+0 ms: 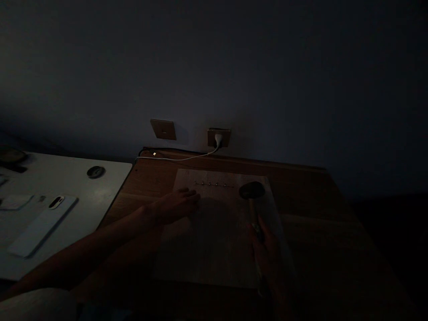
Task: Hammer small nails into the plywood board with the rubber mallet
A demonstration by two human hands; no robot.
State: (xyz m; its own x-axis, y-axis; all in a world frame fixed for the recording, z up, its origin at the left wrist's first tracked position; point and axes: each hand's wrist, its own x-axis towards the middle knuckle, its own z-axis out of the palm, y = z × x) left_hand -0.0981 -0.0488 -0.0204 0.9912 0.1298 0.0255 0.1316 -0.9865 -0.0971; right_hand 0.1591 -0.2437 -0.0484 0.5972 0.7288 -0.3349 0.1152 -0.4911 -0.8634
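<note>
Right hand [270, 254] closed round mallet [252, 191] handle, head at 12 o'clock. Left hand [177, 205] flat on board [214, 249], empty. Dim light: a miss at nails [214, 184] could strike left hand

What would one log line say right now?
left hand: resting on board | right hand: holds hammer | nails: row in board

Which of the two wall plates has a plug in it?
The right wall plate, with a white plug and cable trailing left. The left wall plate has nothing plugged in.
</note>
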